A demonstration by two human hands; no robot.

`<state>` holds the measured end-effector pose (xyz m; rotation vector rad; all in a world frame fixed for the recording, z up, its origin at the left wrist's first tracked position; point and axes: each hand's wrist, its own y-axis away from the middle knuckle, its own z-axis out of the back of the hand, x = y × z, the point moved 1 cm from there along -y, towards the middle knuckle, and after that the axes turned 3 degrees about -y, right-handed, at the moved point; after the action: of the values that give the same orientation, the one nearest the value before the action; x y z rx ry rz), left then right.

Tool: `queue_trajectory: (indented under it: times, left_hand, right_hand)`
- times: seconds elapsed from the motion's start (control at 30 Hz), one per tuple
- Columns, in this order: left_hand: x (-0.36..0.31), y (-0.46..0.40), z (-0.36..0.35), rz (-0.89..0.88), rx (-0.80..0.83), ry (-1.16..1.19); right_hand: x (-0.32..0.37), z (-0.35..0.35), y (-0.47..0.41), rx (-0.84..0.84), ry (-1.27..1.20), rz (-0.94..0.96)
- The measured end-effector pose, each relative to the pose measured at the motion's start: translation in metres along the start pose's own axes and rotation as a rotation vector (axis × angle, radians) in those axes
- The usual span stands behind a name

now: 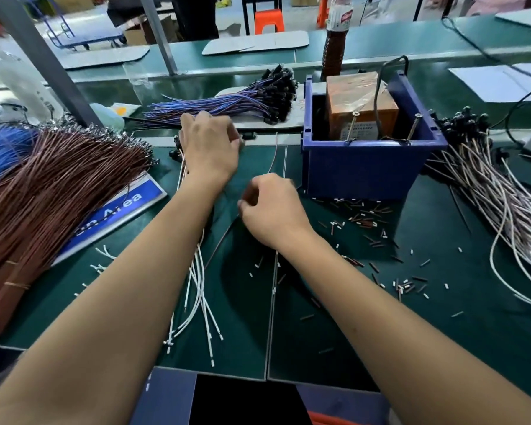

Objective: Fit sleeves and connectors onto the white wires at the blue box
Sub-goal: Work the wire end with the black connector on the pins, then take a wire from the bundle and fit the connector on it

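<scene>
The blue box (365,170) stands right of centre on the green mat, with an orange block inside it. My left hand (209,145) reaches forward, fingers curled down over a small black connector (249,136) at the far end of the loose white wires (198,286). What its fingertips pinch is hidden. My right hand (273,210) is curled and pinches a thin wire (275,154) that rises toward the box's left side. Short sleeve pieces (368,219) in white and dark brown lie scattered before the box.
A thick brown wire bundle (43,191) covers the left side over a blue sign (117,210). Blue-purple wires with black connectors (242,99) lie behind my left hand. Finished white wires with black ends (488,179) pile right of the box. A bottle (334,41) stands behind it.
</scene>
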<state>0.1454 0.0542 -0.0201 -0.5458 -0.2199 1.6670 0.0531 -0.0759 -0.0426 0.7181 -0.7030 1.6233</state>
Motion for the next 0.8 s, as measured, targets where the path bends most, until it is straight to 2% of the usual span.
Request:
queue_trajectory:
  times: [0.07,0.17,0.27,0.33,0.43,0.5,0.63,0.8]
  left_hand:
    - [-0.012,-0.005,0.015,0.024,-0.040,0.280]
    - [-0.036,-0.008,0.046,0.123,-0.004,0.899]
    - [-0.054,-0.005,0.075,0.200,0.176,1.420]
    - [-0.064,0.003,0.085,0.207,0.351,1.579]
    - [-0.080,0.029,0.083,0.291,0.552,1.729]
    - [-0.088,0.047,0.076,0.327,0.590,1.751]
    - [-0.091,0.069,0.062,0.271,0.525,1.601]
    - [-0.088,0.082,0.062,0.134,0.437,1.454]
  right_hand:
    - [0.002,0.008,0.003,-0.133,-0.051,0.052]
    - [0.012,0.023,0.009,-0.344,-0.088,0.158]
    - [0.028,0.043,0.016,-0.564,-0.135,0.295]
    - [0.035,0.055,0.020,-0.658,-0.177,0.335]
    - [0.034,0.063,0.025,-0.592,-0.256,0.266]
    - [0.027,0.063,0.029,-0.495,-0.368,0.172]
    - [0.006,0.066,0.038,-0.470,-0.430,0.106]
    - [-0.012,0.070,0.040,-0.454,-0.452,0.130]
